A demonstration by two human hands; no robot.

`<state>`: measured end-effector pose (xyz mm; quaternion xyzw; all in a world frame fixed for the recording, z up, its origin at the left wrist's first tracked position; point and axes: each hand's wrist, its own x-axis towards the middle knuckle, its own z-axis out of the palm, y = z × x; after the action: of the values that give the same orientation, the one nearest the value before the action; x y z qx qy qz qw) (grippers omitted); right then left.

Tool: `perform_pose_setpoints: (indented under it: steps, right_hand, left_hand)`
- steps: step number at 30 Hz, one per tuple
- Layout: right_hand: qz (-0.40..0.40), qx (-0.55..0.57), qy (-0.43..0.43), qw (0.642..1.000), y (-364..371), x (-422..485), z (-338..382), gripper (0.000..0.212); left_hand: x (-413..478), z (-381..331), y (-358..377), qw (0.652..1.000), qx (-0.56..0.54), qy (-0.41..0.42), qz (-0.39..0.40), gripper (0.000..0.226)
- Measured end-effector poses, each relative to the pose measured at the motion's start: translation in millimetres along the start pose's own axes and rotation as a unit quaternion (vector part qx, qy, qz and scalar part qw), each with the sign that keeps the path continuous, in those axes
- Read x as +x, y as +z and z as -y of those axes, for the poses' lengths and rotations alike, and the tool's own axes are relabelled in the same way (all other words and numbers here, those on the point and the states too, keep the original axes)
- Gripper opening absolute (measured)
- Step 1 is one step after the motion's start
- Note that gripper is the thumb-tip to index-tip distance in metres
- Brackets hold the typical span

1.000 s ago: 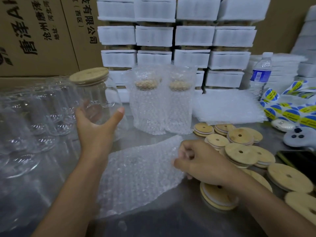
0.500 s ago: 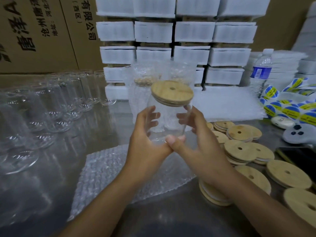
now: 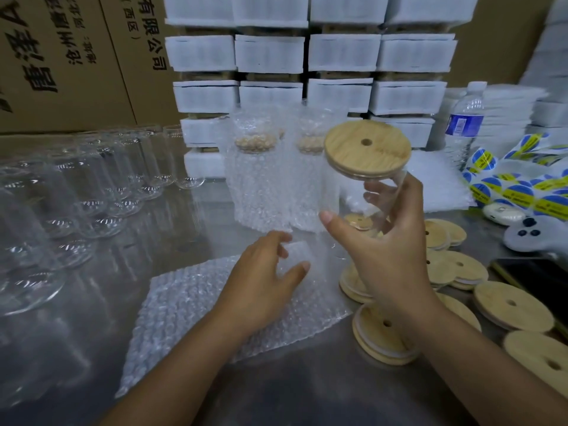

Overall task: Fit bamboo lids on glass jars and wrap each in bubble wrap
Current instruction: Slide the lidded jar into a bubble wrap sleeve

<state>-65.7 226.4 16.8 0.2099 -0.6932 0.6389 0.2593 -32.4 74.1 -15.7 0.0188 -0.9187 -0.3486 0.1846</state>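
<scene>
In the head view, the right hand (image 3: 390, 250) is holding a jar (image 3: 368, 195) with its lid (image 3: 367, 146) on, slightly tilted, above the worktop (image 3: 307, 388), its fingers (image 3: 412, 195) curling round the glass. The left hand (image 3: 264, 278) is lying low on the bubble wrap (image 3: 190, 309) spread below, its fingers (image 3: 276, 241) and thumb pinching the sheet's raised far edge. Two wrapped jars (image 3: 261, 179) are standing just behind, empty jars (image 3: 92, 192) are crowding the left, and loose lids (image 3: 510, 305) are lying at the right.
</scene>
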Motion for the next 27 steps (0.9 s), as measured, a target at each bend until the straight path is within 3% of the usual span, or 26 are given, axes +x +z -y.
perform_pose_setpoints:
  steps: [2,5,12,16,20,27]
  right_hand:
    - [-0.013,-0.007,0.018,1.000,0,0,-3,0.074]
    - [-0.017,0.008,0.051,0.999,0,2,-6,0.072]
    - [-0.062,0.071,0.105,0.990,0,6,-3,0.070]
    - [-0.070,0.079,0.117,0.988,0,6,3,0.082]
    - [-0.043,0.070,0.128,0.988,-2,7,4,0.077]
    - [0.034,0.109,0.180,0.977,-1,7,4,0.086]
  left_hand:
    - [0,4,2,0.999,0.049,-0.002,0.017,0.031]
    - [0,6,1,0.996,0.077,0.015,0.042,0.015]
    - [5,12,-3,0.992,0.102,0.018,0.073,0.022]
    - [9,12,-6,0.998,-0.019,-0.003,0.060,0.022]
    - [14,12,-11,0.989,-0.146,-0.016,0.030,0.018]
    - [16,8,-13,0.977,-0.211,0.000,-0.023,0.024]
